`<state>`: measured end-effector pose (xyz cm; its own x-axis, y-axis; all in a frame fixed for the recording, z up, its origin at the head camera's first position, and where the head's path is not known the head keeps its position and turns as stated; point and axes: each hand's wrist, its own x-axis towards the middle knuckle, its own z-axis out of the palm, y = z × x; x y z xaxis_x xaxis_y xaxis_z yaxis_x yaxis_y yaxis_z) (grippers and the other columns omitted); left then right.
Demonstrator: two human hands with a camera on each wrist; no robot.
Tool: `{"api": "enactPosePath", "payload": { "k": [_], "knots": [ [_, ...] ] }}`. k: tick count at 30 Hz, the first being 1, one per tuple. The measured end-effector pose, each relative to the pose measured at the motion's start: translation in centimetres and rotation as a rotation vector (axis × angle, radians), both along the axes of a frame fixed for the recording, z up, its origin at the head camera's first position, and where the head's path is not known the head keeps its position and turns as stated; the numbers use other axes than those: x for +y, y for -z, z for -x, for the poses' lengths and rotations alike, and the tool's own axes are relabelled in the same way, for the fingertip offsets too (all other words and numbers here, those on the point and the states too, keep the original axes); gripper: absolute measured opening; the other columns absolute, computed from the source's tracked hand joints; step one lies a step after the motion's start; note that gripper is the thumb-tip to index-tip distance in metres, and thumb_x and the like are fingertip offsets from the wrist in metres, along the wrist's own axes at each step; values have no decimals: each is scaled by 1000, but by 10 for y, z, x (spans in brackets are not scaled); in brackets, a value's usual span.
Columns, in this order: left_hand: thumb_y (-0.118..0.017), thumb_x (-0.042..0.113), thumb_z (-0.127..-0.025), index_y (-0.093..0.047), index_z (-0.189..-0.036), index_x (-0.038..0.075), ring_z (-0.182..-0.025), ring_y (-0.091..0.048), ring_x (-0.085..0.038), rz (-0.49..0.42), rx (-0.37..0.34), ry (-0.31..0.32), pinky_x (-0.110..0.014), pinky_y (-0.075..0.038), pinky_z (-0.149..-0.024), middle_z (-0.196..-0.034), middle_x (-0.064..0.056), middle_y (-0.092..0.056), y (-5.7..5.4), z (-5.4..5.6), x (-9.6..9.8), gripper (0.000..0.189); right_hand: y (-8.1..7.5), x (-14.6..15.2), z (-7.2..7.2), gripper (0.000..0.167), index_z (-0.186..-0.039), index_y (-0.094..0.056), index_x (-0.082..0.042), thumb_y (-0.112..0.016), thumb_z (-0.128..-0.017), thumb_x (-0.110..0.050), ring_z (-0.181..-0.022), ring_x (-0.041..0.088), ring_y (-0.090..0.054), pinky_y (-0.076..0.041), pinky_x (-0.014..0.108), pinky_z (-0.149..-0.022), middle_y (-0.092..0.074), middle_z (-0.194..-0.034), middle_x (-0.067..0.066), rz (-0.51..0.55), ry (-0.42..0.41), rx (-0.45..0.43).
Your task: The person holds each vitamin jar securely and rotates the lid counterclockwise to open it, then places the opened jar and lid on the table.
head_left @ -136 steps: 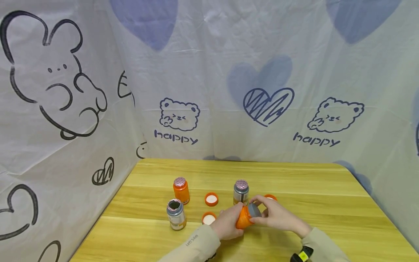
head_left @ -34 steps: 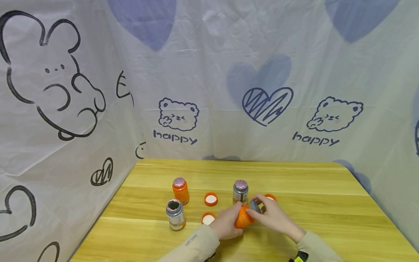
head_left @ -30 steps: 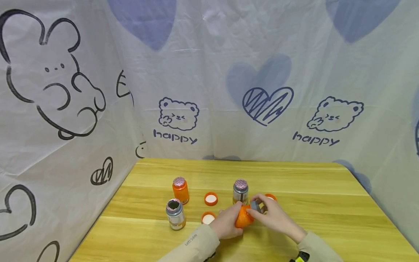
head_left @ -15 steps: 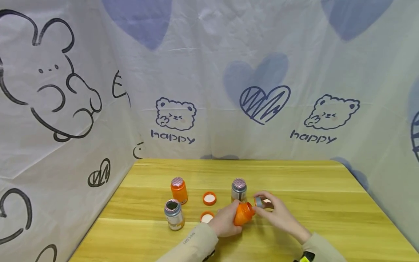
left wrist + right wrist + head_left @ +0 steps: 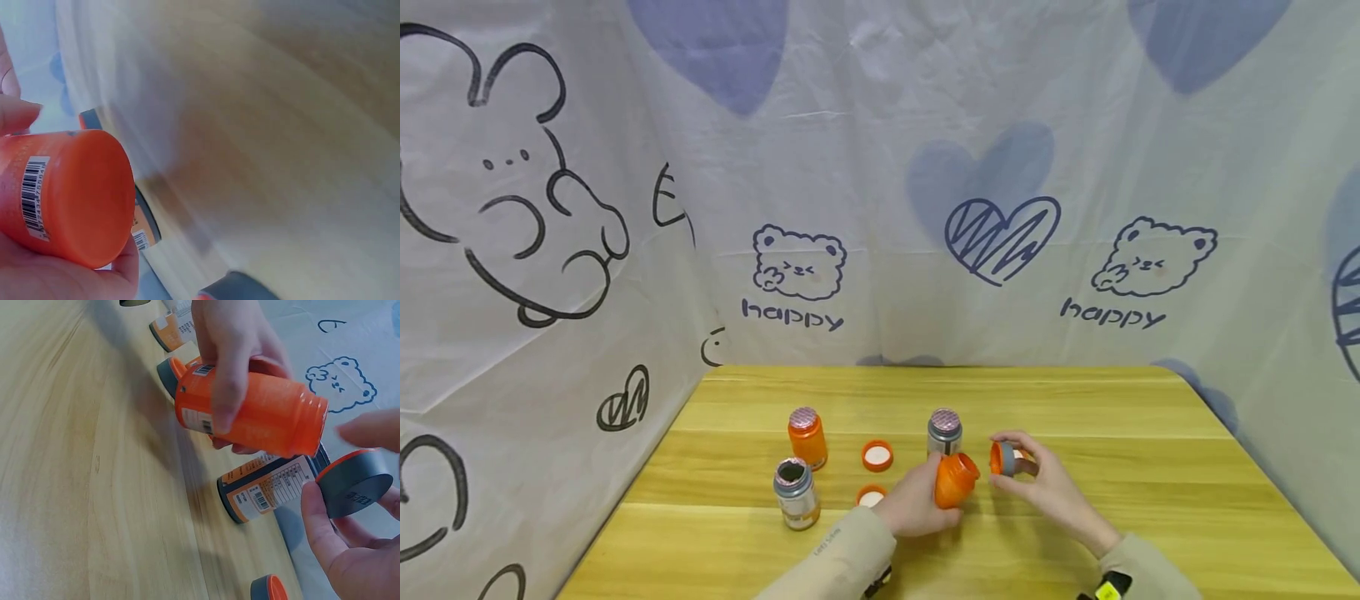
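My left hand grips an orange bottle, tilted so its uncapped neck points up and right. The left wrist view shows the bottle's orange base and a barcode label. A short gap to the right, my right hand pinches a screw cap between thumb and fingers. Grey outside and orange inside, the cap has its hollow side facing the bottle. In the right wrist view the bottle's threaded neck and the cap are apart. Just behind the held bottle stands a grey foil-sealed bottle, partly hidden.
An orange foil-sealed bottle and a grey bottle with a dark open mouth stand at the left. Two caps, one farther back and one nearer, lie liner up; another is mostly behind my right hand. A printed cloth borders the wooden table.
The cap has come off the orange bottle and moved right with my right hand, its inside turning into view. My left hand keeps its hold on the bottle.
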<state>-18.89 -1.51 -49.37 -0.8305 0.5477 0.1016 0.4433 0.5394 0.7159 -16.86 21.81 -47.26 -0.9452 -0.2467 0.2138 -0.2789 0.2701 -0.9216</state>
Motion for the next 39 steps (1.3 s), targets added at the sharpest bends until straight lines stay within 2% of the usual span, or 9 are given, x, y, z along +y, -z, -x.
{"api": "enactPosePath", "payload": {
  "k": [3, 7, 14, 19, 23, 27, 34, 39],
  "knots": [
    [-78, 16, -78, -46, -129, 14, -83, -57, -4, -61, -38, -2, -23, -49, -81, -104, 1, -64, -5, 1, 0, 61, 0, 2, 0, 63, -135, -51, -1, -80, -80, 1, -102, 27, -62, -57, 26, -79, -46, -136, 31, 35, -15, -28],
    [-75, 19, -79, -40, -137, 17, -86, -58, -5, -107, -55, -10, -23, -49, -83, -107, 1, -64, -11, 2, -1, 67, 1, 2, 0, 66, -136, -48, 1, -78, -77, 9, -100, 28, -60, -58, 27, -76, -41, -137, 31, 63, -18, -36],
    [-70, 25, -82, -36, -137, 10, -81, -56, -8, -130, -66, -62, -23, -49, -76, -106, -3, -60, -18, 2, -1, 66, -1, 1, 2, 62, -133, -51, -1, -79, -78, 6, -107, 28, -65, -56, 24, -77, -51, -133, 27, 22, 86, -13],
    [-70, 26, -89, -34, -137, 8, -89, -57, -12, -158, -51, -60, -25, -50, -80, -114, -8, -59, -23, 2, -1, 63, -3, 2, 2, 60, -133, -52, -2, -80, -80, 0, -103, 25, -66, -55, 23, -77, -54, -128, 24, -44, 143, 6],
    [-70, 28, -92, -33, -138, 8, -96, -57, -14, -170, -29, -49, -27, -49, -86, -119, -9, -59, -24, 2, -1, 63, -3, 3, 2, 57, -132, -54, -3, -81, -81, -4, -104, 29, -64, -56, 25, -78, -57, -130, 24, -84, 175, 42],
    [-72, 28, -92, -36, -137, 11, -99, -58, -13, -199, -38, -40, -27, -50, -89, -122, -8, -59, -23, 1, 0, 60, -1, 4, 3, 55, -130, -56, -3, -82, -81, -6, -107, 32, -63, -58, 25, -76, -62, -127, 22, -105, 193, 85],
    [-77, 28, -89, -43, -135, 14, -110, -60, -14, -233, -56, -46, -30, -52, -97, -128, -4, -58, -20, -2, -2, 60, 3, 6, 3, 50, -122, -58, -1, -84, -80, -10, -103, 24, -65, -56, 23, -74, -70, -114, 16, -215, 240, 129],
    [-80, 28, -86, -48, -134, 19, -110, -61, -11, -208, -19, -33, -29, -52, -97, -127, -1, -63, -15, -3, -4, 58, 4, 10, 1, 48, -123, -62, -1, -83, -80, -11, -100, 23, -66, -55, 20, -73, -71, -114, 15, -295, 232, 154]
  ]
}}
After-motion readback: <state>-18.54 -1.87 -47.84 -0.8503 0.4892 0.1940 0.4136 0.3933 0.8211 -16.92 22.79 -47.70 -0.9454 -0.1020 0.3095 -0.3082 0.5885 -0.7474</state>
